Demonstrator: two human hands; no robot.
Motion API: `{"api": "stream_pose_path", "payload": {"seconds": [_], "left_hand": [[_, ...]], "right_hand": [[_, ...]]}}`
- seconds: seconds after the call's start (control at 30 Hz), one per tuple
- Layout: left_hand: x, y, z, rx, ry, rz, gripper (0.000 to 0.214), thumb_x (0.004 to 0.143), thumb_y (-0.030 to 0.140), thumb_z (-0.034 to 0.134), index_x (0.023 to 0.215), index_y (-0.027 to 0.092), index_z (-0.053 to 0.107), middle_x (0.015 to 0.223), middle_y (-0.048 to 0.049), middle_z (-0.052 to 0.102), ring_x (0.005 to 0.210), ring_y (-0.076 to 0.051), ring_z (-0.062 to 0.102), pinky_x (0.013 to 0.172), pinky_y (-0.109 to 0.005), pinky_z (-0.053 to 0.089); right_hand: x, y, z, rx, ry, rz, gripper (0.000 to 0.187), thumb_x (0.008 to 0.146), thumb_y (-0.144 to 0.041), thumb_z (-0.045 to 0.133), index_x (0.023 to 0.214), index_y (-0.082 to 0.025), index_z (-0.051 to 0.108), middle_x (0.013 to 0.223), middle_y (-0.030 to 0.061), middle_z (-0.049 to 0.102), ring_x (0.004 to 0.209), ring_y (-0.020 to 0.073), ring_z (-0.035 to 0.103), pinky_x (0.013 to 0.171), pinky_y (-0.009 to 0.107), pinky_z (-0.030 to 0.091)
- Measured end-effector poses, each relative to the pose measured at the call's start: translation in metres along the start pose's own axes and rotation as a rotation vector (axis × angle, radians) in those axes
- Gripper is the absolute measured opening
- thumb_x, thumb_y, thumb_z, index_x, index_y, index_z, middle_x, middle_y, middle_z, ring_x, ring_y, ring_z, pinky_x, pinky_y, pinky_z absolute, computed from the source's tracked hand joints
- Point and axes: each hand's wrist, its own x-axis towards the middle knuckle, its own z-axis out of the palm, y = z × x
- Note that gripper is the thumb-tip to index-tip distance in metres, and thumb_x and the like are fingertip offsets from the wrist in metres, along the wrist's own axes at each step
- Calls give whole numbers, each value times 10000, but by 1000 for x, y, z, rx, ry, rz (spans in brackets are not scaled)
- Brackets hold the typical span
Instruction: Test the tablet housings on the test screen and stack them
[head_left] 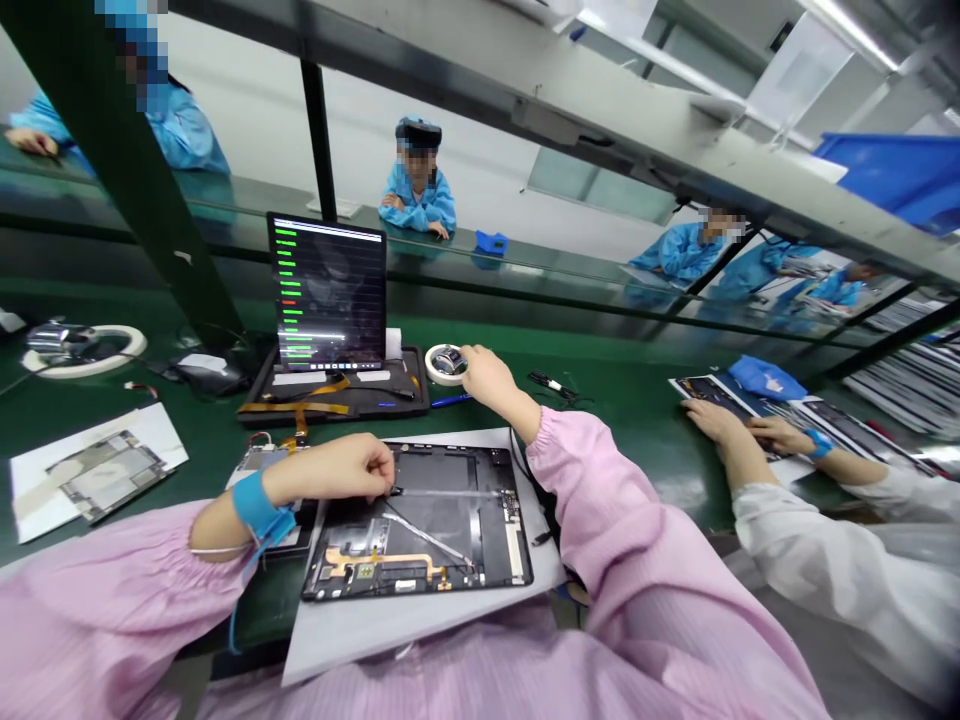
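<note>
My left hand (337, 470), with a blue wrist strap (259, 505), is closed in a pinch over the left part of an opened tablet housing (442, 520). A small dark tip shows at its fingertips beside a thin grey strip (450, 492) across the housing; what they hold is hidden. A silvery strip (431, 537) lies slantwise below, above an orange flex cable (397, 562). The housing rests on a white sheet (360, 635). My right hand (487, 378) reaches past it, its fingers curled at the edge of a round white-rimmed thing with a shiny metal middle (448, 362).
Behind stands a lit screen (330, 295) on a black tray (255, 395) with orange flex cables. A blue pen (451, 400) and a black marker (551, 384) lie nearby. At left are a board on paper (109, 475) and a white ring (124, 345). A co-worker's hands (716, 425) work at right.
</note>
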Motion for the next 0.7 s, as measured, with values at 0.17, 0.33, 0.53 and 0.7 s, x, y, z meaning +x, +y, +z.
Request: {"api": "stream_pose_path", "payload": {"seconds": [0.17, 0.33, 0.53, 0.7], "left_hand": [[2, -4, 0, 15, 4, 23, 200, 651, 269, 497, 726, 156, 644, 672, -16, 667, 620, -154, 592, 561, -218, 420], [0, -3, -2, -16, -15, 30, 191, 662, 263, 519, 747, 154, 650, 712, -15, 672, 637, -148, 592, 587, -217, 434], [-3, 2, -4, -13, -12, 27, 229, 719, 366, 579, 759, 155, 657, 676, -14, 648, 622, -140, 563, 575, -215, 408], [-1, -3, -6, 0, 5, 25, 298, 731, 453, 598, 742, 162, 658, 691, -19, 656, 639, -146, 564, 590, -214, 412]], "right_hand": [[20, -13, 7, 45, 32, -79, 410, 867, -101, 411, 1262, -150, 511, 1221, 139, 570, 1136, 239, 513, 934, 360, 419], [12, -7, 5, 99, -15, -121, 598, 812, -92, 485, 1400, -124, 384, 1416, 193, 410, 1250, 285, 438, 982, 411, 397], [-49, -2, -6, 237, -73, -274, 484, 831, -120, 491, 1314, -134, 489, 1310, 153, 531, 1149, 244, 540, 953, 375, 432], [-85, 6, 9, 345, -97, -359, 254, 851, -179, 554, 1088, -122, 627, 1100, 130, 644, 1058, 223, 589, 919, 361, 451]]}}
